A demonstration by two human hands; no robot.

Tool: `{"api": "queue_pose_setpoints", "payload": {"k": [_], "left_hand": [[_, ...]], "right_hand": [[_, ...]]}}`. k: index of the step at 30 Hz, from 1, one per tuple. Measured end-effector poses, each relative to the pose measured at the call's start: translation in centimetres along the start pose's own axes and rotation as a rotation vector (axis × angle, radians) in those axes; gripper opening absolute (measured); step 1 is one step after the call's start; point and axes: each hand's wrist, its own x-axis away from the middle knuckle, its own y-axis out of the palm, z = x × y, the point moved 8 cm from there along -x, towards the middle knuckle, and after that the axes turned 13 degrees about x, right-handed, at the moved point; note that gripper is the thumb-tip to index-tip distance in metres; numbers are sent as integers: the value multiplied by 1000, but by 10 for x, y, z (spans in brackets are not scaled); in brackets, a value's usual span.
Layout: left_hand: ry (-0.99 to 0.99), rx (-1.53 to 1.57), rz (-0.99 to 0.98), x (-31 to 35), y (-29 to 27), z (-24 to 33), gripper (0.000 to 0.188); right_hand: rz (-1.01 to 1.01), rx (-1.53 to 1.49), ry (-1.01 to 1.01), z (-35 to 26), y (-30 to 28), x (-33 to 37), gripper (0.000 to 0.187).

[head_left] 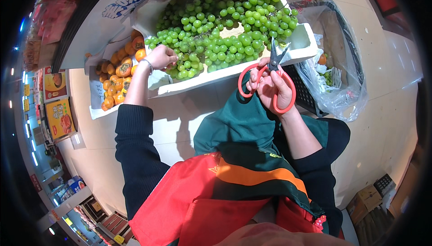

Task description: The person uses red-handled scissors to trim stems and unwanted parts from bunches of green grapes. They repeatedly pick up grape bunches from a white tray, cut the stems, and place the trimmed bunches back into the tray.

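Bunches of green grapes (234,43) fill a white foam box (297,45) in front of me. My left hand (162,58) reaches over the box's near left corner, its fingers bent and pressed together at the edge of the grapes. What lies between those fingertips is hidden. In my right hand (281,88) is a pair of scissors (273,64) with red loop handles. Their dark blades are parted and point up toward the grapes at the box's near right side. A metal bracelet circles my left wrist.
Orange persimmons (118,77) lie in a white box (96,111) to the left. At the right stands a black crate (353,52) lined with clear plastic, with foam netting and a few fruits inside. Cardboard boxes (364,201) sit on the floor at the lower right.
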Motion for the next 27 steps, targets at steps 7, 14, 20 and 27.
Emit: {"api": "queue_pose_setpoints", "payload": {"k": [7,14,20,27], "left_hand": [[697,-622,506,-28,8,154,19],[432,-887,428,-106,72,169,20],[416,-881,383,-119,75,159,20],[458,-852,368,-122,75,154,19]], "right_hand": [[0,-14,6,1,1,-1,32],[5,-35,3,-6,-4,3,35],[0,-89,1,-9,-8,2,34],[-23,-11,8,-7,-9,0,39]]}}
